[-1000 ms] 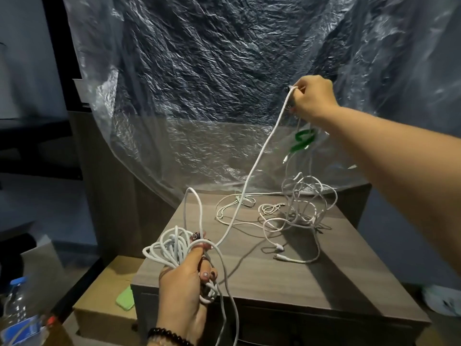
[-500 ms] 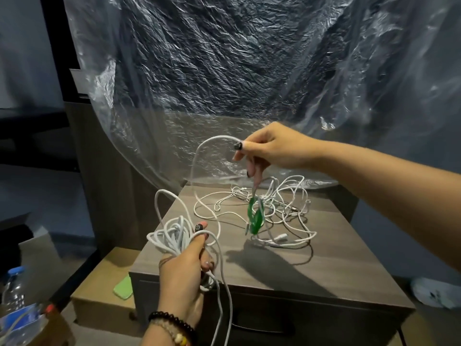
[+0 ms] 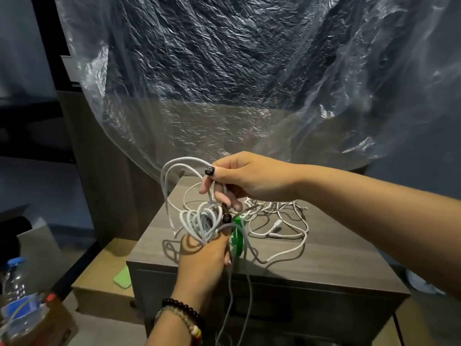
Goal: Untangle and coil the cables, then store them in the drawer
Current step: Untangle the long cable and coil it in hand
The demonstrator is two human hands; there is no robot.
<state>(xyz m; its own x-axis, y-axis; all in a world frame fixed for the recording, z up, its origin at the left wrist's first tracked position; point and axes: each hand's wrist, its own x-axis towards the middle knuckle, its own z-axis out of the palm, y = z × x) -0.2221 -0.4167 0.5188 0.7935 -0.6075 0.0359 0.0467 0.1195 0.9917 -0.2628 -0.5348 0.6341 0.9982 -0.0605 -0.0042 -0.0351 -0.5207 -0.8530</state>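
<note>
Step in hand: coiling, judged partway through. A bundle of white cable loops [image 3: 199, 224] is gripped in the left hand [image 3: 207, 260], fingers curled round it, thumb pressed over the top. A fresh loop of the same white cable [image 3: 174, 168] is pinched in the right hand [image 3: 247, 178] between thumb and fingers, held just above the bundle and arched up and to the left. A green cable tie [image 3: 237, 239] is seen beside the left thumb; whether it is held or just hanging cannot be told. Two strands are left dangling below the left hand, in front of the drawer [image 3: 274, 308], which looks closed.

The rest of the cables [image 3: 282, 221] are still lying tangled on the cabinet top [image 3: 336, 258], behind the hands.

Next move, as judged: the loop to be laid onto the bundle and trapped under the left thumb, then more slack pulled from the pile. Snagging on the tangle is a likely risk.
</note>
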